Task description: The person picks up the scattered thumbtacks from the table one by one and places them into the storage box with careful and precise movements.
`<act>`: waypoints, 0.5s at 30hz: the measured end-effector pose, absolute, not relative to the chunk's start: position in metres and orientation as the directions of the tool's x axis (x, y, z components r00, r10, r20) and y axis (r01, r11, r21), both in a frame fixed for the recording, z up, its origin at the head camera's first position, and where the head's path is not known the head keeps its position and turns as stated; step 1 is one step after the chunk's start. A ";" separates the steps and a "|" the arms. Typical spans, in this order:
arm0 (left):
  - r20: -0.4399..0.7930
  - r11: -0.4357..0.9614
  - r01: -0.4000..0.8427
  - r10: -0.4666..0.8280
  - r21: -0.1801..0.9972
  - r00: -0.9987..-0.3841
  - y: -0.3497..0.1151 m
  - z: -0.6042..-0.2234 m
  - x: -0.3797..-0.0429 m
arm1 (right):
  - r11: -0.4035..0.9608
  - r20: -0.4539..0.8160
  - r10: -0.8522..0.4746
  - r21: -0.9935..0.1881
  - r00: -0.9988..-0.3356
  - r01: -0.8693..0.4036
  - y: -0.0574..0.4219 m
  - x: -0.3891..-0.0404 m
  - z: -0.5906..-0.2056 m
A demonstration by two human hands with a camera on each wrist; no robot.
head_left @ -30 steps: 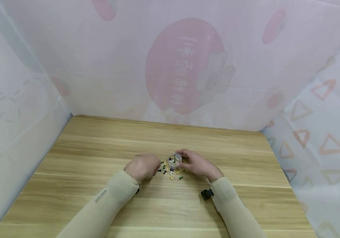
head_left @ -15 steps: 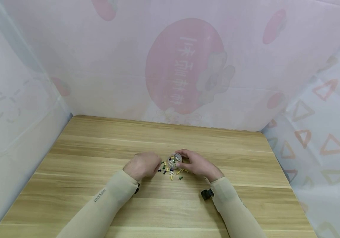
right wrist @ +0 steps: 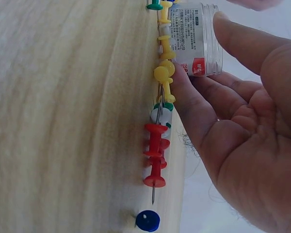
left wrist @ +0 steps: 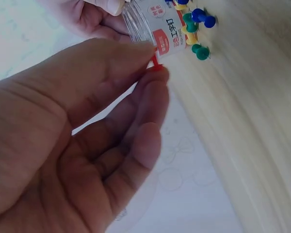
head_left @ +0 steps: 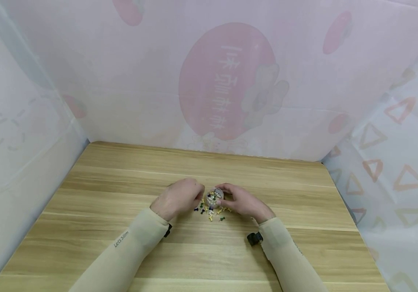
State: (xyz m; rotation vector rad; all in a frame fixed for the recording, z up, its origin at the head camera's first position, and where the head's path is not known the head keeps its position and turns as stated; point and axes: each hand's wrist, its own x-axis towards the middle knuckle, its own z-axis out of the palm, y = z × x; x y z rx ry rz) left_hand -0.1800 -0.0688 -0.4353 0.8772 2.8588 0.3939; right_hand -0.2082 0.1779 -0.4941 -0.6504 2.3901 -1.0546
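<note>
A small clear plastic jar [right wrist: 211, 43] with a printed label stands upright on the table, several push pins inside it. My right hand [head_left: 243, 200] holds it from the right, thumb at the rim and fingers around its side. Beside the jar on the left is my left hand [head_left: 180, 198]. In the left wrist view its thumb and index finger pinch a red push pin [left wrist: 156, 61], mostly hidden by the fingertips. Loose push pins [head_left: 210, 217] in yellow, green, blue, white and red lie around the jar's near and left sides.
The wood-grain table [head_left: 209, 259] is bounded by a printed cloth wall [head_left: 139, 101] at the back and by cloth at both sides. A blue push pin [right wrist: 148, 221] lies apart from the others in the right wrist view.
My left hand has moved up and to the right, from the loose pins towards the jar's rim. The right hand and the jar have stayed in place.
</note>
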 end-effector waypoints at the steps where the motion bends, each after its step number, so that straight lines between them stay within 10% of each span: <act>1: -0.035 0.795 0.531 0.564 0.294 -0.825 -0.068 -0.436 -0.181 | 0.595 -0.202 -0.578 -0.767 -0.790 -0.239 0.178 -0.208 -0.494; 15: 0.112 0.763 0.545 0.543 0.348 -0.832 -0.052 -0.453 -0.186 | 0.594 -0.189 -0.579 -0.764 -0.793 -0.252 0.176 -0.207 -0.492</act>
